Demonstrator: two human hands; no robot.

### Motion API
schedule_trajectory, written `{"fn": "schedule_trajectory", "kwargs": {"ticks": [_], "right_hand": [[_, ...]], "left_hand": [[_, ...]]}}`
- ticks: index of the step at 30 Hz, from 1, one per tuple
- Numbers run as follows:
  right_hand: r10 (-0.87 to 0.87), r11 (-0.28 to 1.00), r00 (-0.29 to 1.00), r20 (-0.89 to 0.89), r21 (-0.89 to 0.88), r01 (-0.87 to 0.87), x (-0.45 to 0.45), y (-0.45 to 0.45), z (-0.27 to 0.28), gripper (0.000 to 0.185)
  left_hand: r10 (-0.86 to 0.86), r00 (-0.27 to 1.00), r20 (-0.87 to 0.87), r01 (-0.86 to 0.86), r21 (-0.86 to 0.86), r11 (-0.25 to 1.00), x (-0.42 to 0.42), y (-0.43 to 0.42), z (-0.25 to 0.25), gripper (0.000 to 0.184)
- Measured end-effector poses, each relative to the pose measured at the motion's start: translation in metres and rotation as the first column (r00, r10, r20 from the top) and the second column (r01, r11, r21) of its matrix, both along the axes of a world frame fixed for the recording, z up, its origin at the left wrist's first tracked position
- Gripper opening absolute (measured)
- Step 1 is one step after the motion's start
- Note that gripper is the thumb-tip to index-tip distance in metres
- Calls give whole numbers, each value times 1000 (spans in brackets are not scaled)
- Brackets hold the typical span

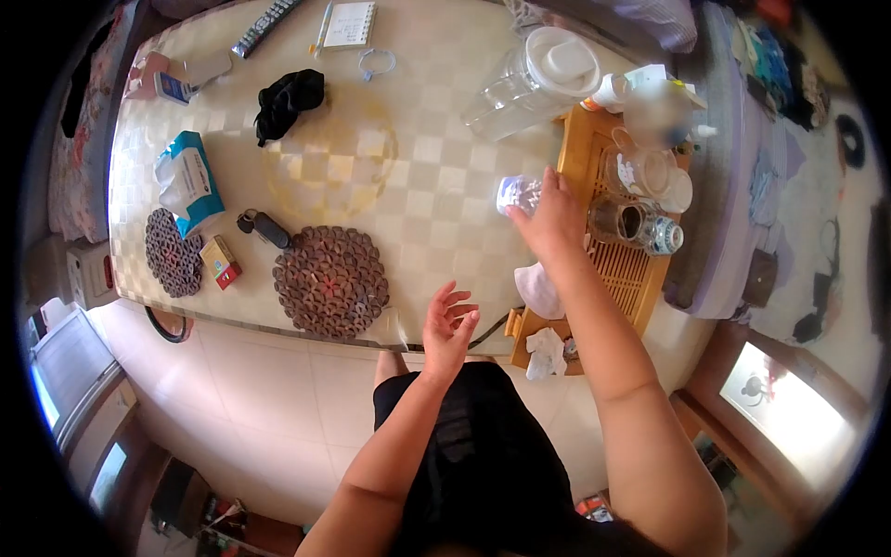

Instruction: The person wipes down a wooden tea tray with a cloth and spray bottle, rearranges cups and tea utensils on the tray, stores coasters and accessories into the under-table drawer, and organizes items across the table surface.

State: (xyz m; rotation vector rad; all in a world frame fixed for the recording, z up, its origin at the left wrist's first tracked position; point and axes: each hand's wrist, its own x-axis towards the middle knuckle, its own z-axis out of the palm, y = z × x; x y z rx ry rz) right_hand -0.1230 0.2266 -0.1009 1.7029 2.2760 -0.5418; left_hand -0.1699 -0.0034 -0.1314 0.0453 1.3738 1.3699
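Note:
My right hand [551, 221] reaches over the table beside a wooden slatted tray. Its thumb and fingers close around a small white and purple container [516, 192], whose exact kind I cannot make out. My left hand [449, 327] hovers at the table's near edge, fingers apart and holding nothing. Just beyond the container stands a large clear plastic pitcher [520, 93] with a white lid. On the wooden tray [608, 278] are a glass jar [616, 219] and a clear cup [640, 172]. A white cloth or tissue-like item [538, 290] lies under my right forearm.
Two round woven mats [330, 280] lie on the checkered table [436, 213]. Left of them are a tissue pack [190, 186], a small box [221, 263] and a key fob [269, 230]. A black cloth [290, 102], notepad [350, 24] and remote [265, 26] sit farther back.

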Motion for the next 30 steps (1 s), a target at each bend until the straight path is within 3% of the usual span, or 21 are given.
{"fn": "schedule_trajectory", "kwargs": {"ticks": [6, 15, 24, 28, 30], "right_hand": [[1, 1000, 998, 68, -29, 1, -5, -2, 2, 82], [58, 992, 986, 159, 101, -75, -5, -11, -1, 81], [16, 994, 984, 179, 108, -36, -2, -14, -13, 89], [18, 986, 998, 64, 162, -29, 6, -21, -20, 92], [22, 983, 1000, 18, 181, -25, 7, -26, -22, 94]], "left_hand": [[19, 1000, -18, -19, 53, 998, -5, 4, -1, 57], [11, 998, -55, -9, 38, 999, -10, 3, -4, 55], [-21, 995, -102, 23, 27, 999, -5, 19, -1, 52], [-69, 977, -203, 81, 50, 995, -6, 34, -1, 54], [-161, 913, -374, 174, 2, 985, -10, 46, -4, 60]]}}
